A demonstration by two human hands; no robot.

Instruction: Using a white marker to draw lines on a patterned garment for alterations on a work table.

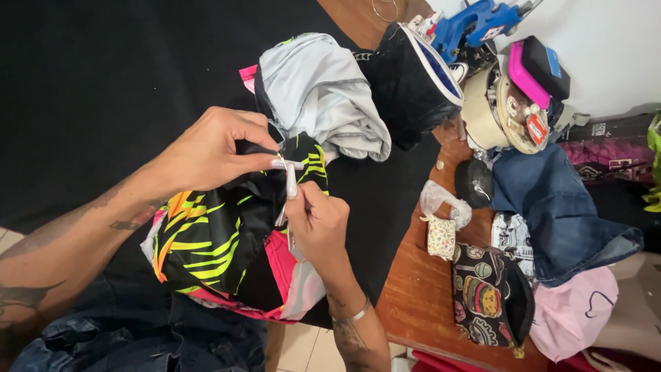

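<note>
Seen from the head camera, the left hand (206, 151) is pinching the upper edge of a patterned garment (213, 241), black with yellow, orange and pink stripes, its thumb and fingers pressing together on the cloth. The right hand (318, 224) is coming up from below, its fingers closing around a small light-coloured tool (289, 180) with a crossbar at the top, whose tip is meeting the fabric right at the left fingertips. The garment is draping over the person's lap and over the edge of a black cloth (103, 76) that is covering most of the wooden table (420, 296). A grey garment (323, 96) is lying bunched just behind the hands. To the right, a printed pouch (490, 293), folded jeans (558, 207) and a blue glue gun (475, 22) are sitting among other clutter.
</note>
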